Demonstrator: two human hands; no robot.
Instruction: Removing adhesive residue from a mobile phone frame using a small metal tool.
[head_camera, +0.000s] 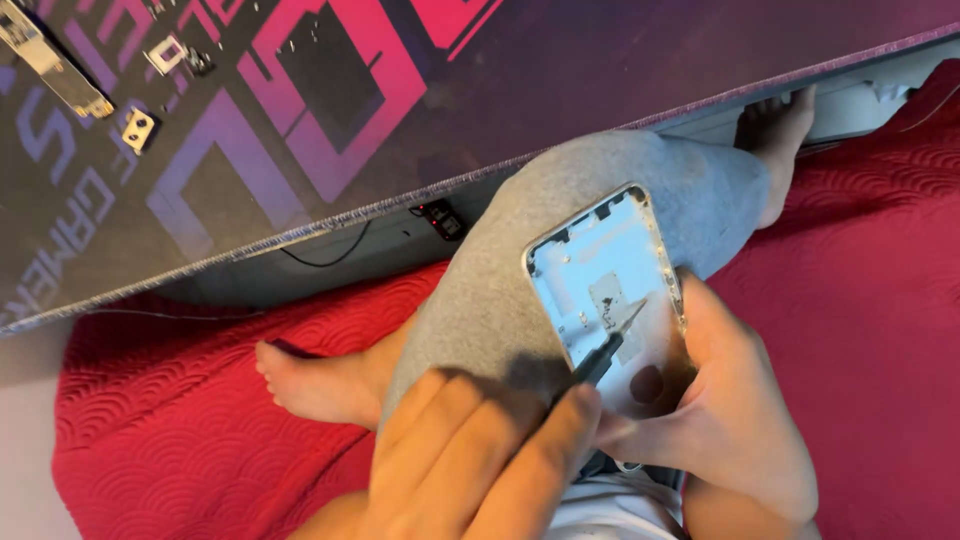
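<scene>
Head view shows the gutted phone frame (612, 290) at centre right, resting on my knee, clamped in my right hand (735, 420). My left hand (480, 455) pinches the tweezers (612, 340), tips inside the frame.

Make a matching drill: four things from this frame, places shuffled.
1 phone frame
2 tweezers
3 metal bracket
4 blanket

a on the mat, top left
b under the legs
c held by the right hand, against the knee
d in the left hand, tip inside the frame

Pairs: 1-c, 2-d, 3-a, 4-b
</scene>
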